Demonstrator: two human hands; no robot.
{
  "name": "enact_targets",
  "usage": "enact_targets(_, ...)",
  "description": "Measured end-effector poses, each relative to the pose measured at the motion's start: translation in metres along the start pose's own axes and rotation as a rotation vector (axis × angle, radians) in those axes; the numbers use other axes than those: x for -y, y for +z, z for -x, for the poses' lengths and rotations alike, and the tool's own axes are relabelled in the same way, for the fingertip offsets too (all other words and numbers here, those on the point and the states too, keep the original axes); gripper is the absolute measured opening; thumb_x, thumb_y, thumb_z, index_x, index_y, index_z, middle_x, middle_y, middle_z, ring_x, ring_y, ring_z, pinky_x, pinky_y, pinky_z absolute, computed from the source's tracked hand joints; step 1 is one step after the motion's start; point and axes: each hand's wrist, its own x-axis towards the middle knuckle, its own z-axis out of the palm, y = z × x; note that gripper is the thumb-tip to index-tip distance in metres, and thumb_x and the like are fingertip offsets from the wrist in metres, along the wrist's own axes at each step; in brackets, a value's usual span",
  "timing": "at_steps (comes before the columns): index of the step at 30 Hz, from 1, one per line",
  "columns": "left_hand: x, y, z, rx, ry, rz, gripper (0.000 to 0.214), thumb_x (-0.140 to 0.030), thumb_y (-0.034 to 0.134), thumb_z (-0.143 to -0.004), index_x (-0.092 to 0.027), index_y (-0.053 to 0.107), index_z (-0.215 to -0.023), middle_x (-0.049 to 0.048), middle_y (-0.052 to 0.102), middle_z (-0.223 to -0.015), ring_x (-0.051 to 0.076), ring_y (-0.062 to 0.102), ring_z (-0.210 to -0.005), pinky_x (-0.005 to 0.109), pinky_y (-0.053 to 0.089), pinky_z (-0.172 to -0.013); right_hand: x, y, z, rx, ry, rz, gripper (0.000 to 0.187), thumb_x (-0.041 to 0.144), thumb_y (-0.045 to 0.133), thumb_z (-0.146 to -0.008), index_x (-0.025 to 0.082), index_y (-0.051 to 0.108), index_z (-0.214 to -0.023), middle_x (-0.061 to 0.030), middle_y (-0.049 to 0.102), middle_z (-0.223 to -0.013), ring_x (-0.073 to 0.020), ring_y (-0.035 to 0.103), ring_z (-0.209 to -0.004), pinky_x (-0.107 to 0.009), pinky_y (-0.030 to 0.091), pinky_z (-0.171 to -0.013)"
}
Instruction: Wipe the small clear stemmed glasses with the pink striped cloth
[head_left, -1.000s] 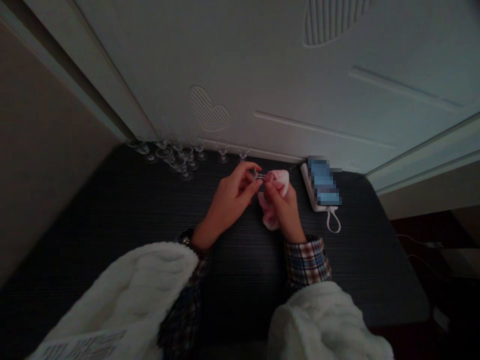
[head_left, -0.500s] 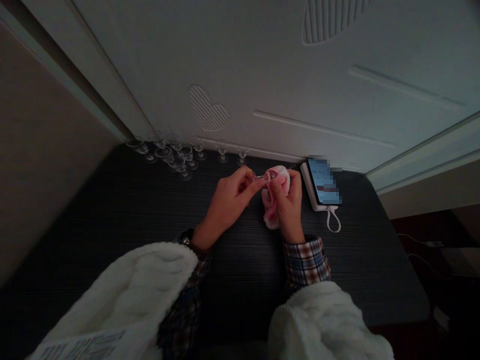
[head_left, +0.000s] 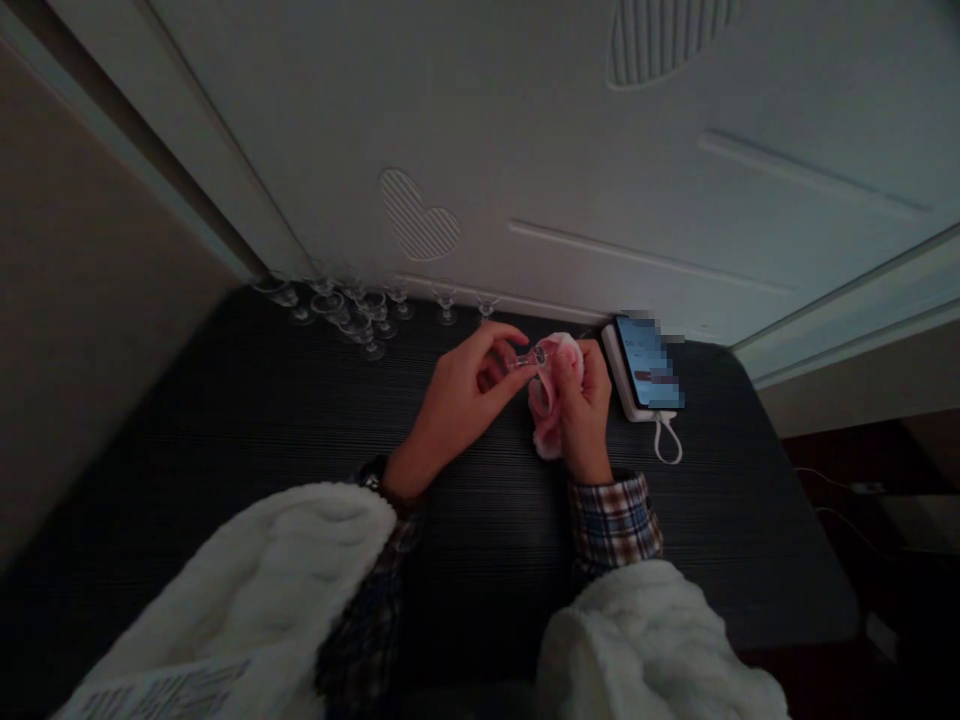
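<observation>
Between my hands, above the dark table, a small clear stemmed glass [head_left: 525,359] lies on its side. My left hand [head_left: 469,385] grips one end of it with thumb and fingers. A fluffy pink cloth [head_left: 547,425] is bunched in my right hand [head_left: 585,405], which presses it around the glass's other end. The cloth hides part of that end, and a fold hangs below my fingers. Just behind my left hand stands another stemmed glass [head_left: 487,303], its lower part hidden by the hand.
Several clear stemmed glasses [head_left: 356,318] cluster at the table's back left, with one more glass [head_left: 445,302] nearer the middle. A phone [head_left: 651,365] rests on a white power bank [head_left: 619,375] with a looped cable [head_left: 667,442] at right. A white panel [head_left: 480,130] borders the back of the black table [head_left: 300,430].
My left fingers have loosened and lifted slightly around the glass. My right hand has shifted a little to the right with the pink cloth.
</observation>
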Motion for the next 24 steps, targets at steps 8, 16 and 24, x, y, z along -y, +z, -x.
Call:
enact_targets(8, -0.0007, 0.0005, 0.0009, 0.037, 0.028, -0.079, 0.02, -0.031, 0.054, -0.087, -0.02, 0.059, -0.103, 0.0011, 0.065, -0.09, 0.008, 0.054, -0.059, 0.019, 0.041, -0.051, 0.0003, 0.0005, -0.0003, -0.026, 0.027, -0.017, 0.025, 0.044, 0.05, -0.088, 0.02, 0.057, -0.086, 0.0034, 0.052, -0.072, -0.008, 0.043, -0.058, -0.021, 0.035, -0.052)
enact_targets(16, -0.0032, -0.0002, 0.0016, 0.026, -0.076, -0.063, 0.021, -0.036, 0.054, -0.087, -0.021, 0.062, -0.1, -0.0002, 0.064, -0.08, 0.008, 0.053, -0.054, 0.019, 0.035, -0.045, 0.0013, -0.0001, -0.0006, -0.041, 0.004, 0.011, 0.024, 0.044, 0.051, -0.087, 0.021, 0.057, -0.085, 0.0028, 0.053, -0.074, -0.0096, 0.046, -0.063, -0.023, 0.037, -0.058)
enact_targets(24, -0.0023, 0.0017, 0.0018, 0.033, -0.148, 0.082, 0.024, -0.039, 0.053, -0.087, -0.019, 0.058, -0.098, 0.0008, 0.066, -0.083, 0.004, 0.045, -0.041, 0.018, 0.031, -0.038, -0.0031, -0.0017, -0.001, -0.04, -0.015, 0.026, 0.024, 0.044, 0.051, -0.087, 0.021, 0.057, -0.086, 0.0019, 0.053, -0.075, -0.0114, 0.048, -0.068, -0.025, 0.039, -0.062)
